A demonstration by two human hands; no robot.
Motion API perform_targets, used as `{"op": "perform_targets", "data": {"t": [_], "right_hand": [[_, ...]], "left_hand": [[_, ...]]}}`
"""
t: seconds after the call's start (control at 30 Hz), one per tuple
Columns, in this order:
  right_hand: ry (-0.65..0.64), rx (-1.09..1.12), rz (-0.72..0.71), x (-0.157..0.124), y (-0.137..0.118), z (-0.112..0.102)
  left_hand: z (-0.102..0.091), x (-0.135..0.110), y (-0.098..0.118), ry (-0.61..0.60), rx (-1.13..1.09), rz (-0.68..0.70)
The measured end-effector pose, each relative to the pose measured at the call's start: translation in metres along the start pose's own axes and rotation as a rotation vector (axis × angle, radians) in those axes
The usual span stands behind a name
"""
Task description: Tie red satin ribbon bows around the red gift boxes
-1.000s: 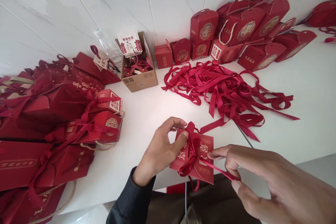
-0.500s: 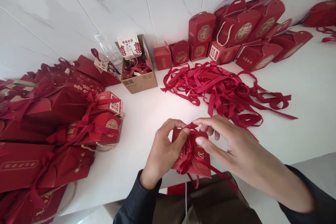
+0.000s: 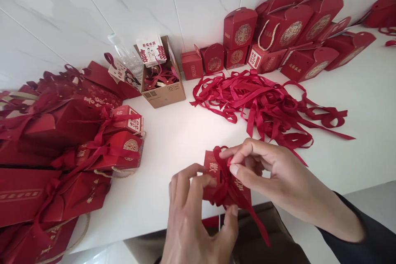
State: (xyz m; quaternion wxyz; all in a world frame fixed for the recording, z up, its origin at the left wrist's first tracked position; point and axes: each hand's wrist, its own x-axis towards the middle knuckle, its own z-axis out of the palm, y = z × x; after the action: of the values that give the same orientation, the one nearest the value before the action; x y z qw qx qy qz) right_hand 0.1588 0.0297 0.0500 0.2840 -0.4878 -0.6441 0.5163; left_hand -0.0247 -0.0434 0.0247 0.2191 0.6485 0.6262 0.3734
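Note:
A small red gift box [image 3: 213, 171] with gold characters sits at the near edge of the white table [image 3: 173, 140], wrapped in a red ribbon [image 3: 227, 185] tied in a bow. My left hand [image 3: 198, 214] grips the box from below and the left, fingers curled on its side. My right hand [image 3: 262, 169] comes in from the right and pinches a loop of the bow between thumb and forefinger. A ribbon tail hangs down over the table edge.
A heap of loose red ribbons [image 3: 266, 103] lies behind the hands. Red gift boxes and bags [image 3: 287, 33] stand along the marble wall. A cardboard box [image 3: 162, 84] of cards sits mid-back. Tied red boxes and bags [image 3: 62, 148] pile up on the left.
My right hand let go of the ribbon tail it was pulling, moved up and now pinches the bow. My left hand slid from the box's left side to underneath it.

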Motion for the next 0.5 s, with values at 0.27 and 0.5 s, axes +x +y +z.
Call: {"op": "perform_targets", "data": {"t": [0.27, 0.5], "right_hand": [[0.021, 0.029, -0.011, 0.007, 0.007, 0.001], [-0.105, 0.183, 0.093, 0.011, 0.006, -0.004]], "left_hand": [[0.010, -0.016, -0.002, 0.040, -0.021, -0.079], [0.011, -0.020, 0.002, 0.054, -0.023, -0.134]]}}
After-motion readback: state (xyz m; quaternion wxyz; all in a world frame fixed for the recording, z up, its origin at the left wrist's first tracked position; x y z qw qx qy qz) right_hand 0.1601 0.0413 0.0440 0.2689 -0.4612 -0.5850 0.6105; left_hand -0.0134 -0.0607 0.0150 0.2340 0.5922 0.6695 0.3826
